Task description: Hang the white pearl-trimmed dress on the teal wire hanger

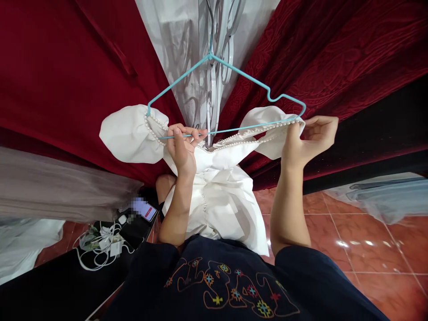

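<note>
A white dress (230, 191) with puff sleeves and a pearl-trimmed neckline hangs in front of me from a light blue clothes hanger (239, 71). The hanger's left end sits inside the left sleeve (133, 133), its right end at the edge of the right sleeve (264, 118). My left hand (183, 145) is closed around the hanger's bottom bar, just left of the middle. At the right sleeve's pearl edge, my right hand (306, 136) pinches the white fabric between thumb and fingers beside the hanger's right end. The hanger's hook points up toward a white metal frame.
Dark red curtains (76, 67) hang on both sides of the white scrolled metalwork (219, 58). At lower left, a black table (63, 285) carries tangled white cables (105, 243) and a lit phone (145, 208). Red tiles (368, 240) cover the floor; pale sheer fabric (394, 196) lies at right.
</note>
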`<state>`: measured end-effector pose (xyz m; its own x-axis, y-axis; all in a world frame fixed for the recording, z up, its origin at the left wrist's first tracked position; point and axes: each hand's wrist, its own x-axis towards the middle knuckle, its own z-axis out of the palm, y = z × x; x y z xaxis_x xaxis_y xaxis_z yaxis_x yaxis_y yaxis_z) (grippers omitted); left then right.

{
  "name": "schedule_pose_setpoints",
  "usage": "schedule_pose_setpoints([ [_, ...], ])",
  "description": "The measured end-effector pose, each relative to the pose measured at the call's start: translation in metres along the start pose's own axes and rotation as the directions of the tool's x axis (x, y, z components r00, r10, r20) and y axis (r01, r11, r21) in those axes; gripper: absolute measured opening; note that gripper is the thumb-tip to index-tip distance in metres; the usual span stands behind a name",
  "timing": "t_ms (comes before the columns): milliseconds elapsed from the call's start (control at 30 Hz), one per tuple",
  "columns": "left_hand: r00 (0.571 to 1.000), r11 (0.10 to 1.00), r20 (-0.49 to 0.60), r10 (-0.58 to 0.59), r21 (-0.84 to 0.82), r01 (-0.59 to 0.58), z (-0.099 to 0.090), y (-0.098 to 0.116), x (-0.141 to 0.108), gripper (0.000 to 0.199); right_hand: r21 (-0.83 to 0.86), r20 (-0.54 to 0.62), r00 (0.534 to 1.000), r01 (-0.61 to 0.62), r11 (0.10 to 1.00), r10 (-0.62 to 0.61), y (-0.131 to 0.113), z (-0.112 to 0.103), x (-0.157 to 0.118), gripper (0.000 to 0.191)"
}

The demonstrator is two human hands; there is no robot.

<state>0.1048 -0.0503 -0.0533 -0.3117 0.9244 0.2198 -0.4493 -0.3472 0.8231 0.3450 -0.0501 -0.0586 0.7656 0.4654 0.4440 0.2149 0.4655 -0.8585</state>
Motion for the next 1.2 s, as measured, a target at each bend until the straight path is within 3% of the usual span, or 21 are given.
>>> schedule_pose_setpoints([
  [167, 0.999, 1.0, 0.033, -0.009, -0.023, 0.01, -0.002, 0.001, 0.001, 0.041, -0.082, 0.083, 0.995, -0.044, 0.996, 0.051, -0.009, -0.008, 0.02, 0.029],
  [300, 1.0, 1.0, 0.01, 0.0, 0.015, 0.0, -0.005, 0.001, 0.002, 0.042, -0.202, 0.196, 0.98, 0.069, 0.977, -0.029, -0.022, -0.007, 0.043, 0.03],
  [467, 0.998, 0.998, 0.015, 0.064, 0.024, -0.064, -0.007, 0.004, 0.004, 0.04, -0.209, 0.436, 0.89, 0.248, 0.946, -0.136, -0.042, 0.006, 0.064, 0.028],
  [633, 0.995, 0.996, 0.029, 0.093, -0.005, -0.093, -0.007, 0.003, 0.004, 0.036, -0.139, 0.531, 0.808, 0.381, 0.914, -0.256, -0.052, 0.019, 0.064, 0.035],
  [833, 0.995, 0.995, 0.041, 0.088, -0.046, -0.086, -0.005, -0.003, 0.003, 0.036, 0.063, 0.623, 0.739, 0.28, 0.958, -0.257, -0.063, 0.051, 0.047, 0.037],
  [933, 0.994, 0.994, 0.062, 0.092, -0.062, -0.088, -0.006, -0.002, 0.002, 0.035, 0.085, 0.632, 0.739, 0.232, 0.969, -0.232, -0.068, 0.067, 0.037, 0.041],
  [1000, 0.994, 0.996, 0.069, 0.081, -0.044, -0.078, -0.007, 0.0, 0.003, 0.036, 0.062, 0.679, 0.709, 0.203, 0.977, -0.19, -0.069, 0.072, 0.033, 0.042],
  [1133, 0.996, 1.0, 0.086, 0.031, -0.006, -0.031, -0.014, 0.004, 0.008, 0.039, -0.006, 0.785, 0.619, 0.074, 0.997, -0.041, -0.067, 0.057, 0.031, 0.044],
  [1200, 0.994, 1.0, 0.105, 0.007, -0.016, -0.005, -0.017, 0.005, 0.011, 0.038, -0.007, 0.782, 0.623, -0.006, 1.0, 0.009, -0.065, 0.041, 0.036, 0.048],
])
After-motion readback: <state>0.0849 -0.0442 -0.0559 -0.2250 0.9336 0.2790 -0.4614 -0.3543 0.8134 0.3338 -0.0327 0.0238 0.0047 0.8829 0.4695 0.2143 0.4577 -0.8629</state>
